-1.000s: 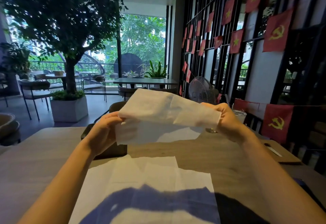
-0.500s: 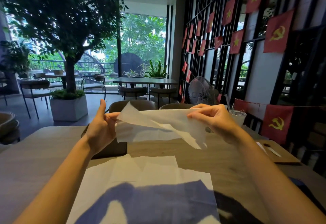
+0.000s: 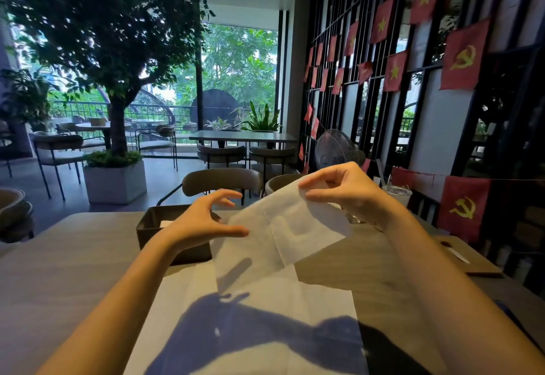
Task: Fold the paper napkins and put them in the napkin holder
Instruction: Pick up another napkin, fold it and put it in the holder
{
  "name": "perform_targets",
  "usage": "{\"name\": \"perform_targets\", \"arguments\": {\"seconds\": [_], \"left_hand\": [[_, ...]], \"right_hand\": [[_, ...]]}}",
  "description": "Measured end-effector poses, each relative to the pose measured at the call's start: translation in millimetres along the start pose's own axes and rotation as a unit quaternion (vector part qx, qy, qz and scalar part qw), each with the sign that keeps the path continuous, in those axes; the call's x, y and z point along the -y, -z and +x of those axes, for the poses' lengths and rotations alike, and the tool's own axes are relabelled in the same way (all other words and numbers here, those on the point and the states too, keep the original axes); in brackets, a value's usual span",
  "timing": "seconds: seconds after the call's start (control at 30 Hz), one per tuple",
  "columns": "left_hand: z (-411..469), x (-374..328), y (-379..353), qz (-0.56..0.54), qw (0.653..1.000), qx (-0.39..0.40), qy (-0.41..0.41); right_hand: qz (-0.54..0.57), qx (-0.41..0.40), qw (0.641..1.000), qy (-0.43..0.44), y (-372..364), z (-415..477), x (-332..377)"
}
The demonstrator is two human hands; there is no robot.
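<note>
Leftmost, a potted tree (image 3: 112, 50) stood in its pale square planter (image 3: 115, 181) on the café floor, beyond the far edge of the wooden table (image 3: 67, 256). On that table, towards its far side, sat the dark napkin holder (image 3: 153, 227), a low open box with a bit of white paper showing inside it.

Just in front of the holder the left hand (image 3: 203, 224) hovered above the tabletop, its fingers (image 3: 227, 194) spread and curled apart, gripping nothing; whether the thumb tip brushed the raised napkin's edge could not be told. Below both forearms, a stack of unfolded napkins (image 3: 265, 301) lay flat on the near part of the table, crossed by the blue shadows of the hands.

To the right of the left hand, a single paper napkin (image 3: 283, 230) hung in the air, tilted, creased from earlier folds, its lower corner drooping over the far edge of the flat stack. The right hand (image 3: 345, 191) pinched the napkin's upper corner between thumb and fingertips (image 3: 312, 181), closed on the paper.

Farther right, an electric fan (image 3: 333, 150) stood behind the hand, a glass with a straw (image 3: 396, 194) rested near the wrist, and red flags (image 3: 463, 55) hung along the dark slatted wall.
</note>
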State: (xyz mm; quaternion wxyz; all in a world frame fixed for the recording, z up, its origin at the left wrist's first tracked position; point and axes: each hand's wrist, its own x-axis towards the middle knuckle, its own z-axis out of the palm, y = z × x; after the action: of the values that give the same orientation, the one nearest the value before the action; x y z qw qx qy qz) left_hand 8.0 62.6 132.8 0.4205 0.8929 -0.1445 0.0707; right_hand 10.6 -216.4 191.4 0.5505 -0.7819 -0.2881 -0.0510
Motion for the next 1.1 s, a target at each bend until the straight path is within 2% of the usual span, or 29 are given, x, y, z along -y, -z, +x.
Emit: {"name": "perform_targets", "arguments": {"seconds": [0.13,0.27,0.4,0.5,0.57,0.67,0.73,0.8,1.0,1.1], "left_hand": [[4,-13,-16,0.024,0.999,0.034,-0.002],[0,-18,-31,-0.088,0.989,0.117,-0.022],[-7,-19,-39,-0.146,0.981,0.126,-0.007],[-10,-19,-40,-0.178,0.977,0.12,-0.002],[-11,-21,-39,-0.204,0.973,0.109,0.003],[-10,-26,-37,-0.232,0.97,0.075,0.014],[-8,-28,-38,-0.245,0.968,0.044,0.021],[-6,-29,-39,-0.257,0.966,0.016,0.031],[2,-26,-48,-0.296,0.951,-0.069,0.055],[5,-23,-50,-0.299,0.947,-0.098,0.064]], "right_hand": [[-0.016,0.061,0.998,0.0,-3,6,7],[-0.017,0.107,0.994,-0.008,-2,10,12],[0.041,0.064,0.997,-0.025,3,10,4],[0.067,-0.007,0.993,-0.101,4,12,-15],[0.144,-0.046,0.971,-0.187,1,10,-31],[0.311,-0.068,0.893,-0.318,-7,0,-55],[0.394,-0.063,0.842,-0.363,-15,-9,-73],[0.409,-0.055,0.825,-0.387,-25,-18,-81],[0.374,-0.043,0.843,-0.385,-42,-24,-75],[0.314,-0.045,0.883,-0.345,-50,-21,-64]]}}
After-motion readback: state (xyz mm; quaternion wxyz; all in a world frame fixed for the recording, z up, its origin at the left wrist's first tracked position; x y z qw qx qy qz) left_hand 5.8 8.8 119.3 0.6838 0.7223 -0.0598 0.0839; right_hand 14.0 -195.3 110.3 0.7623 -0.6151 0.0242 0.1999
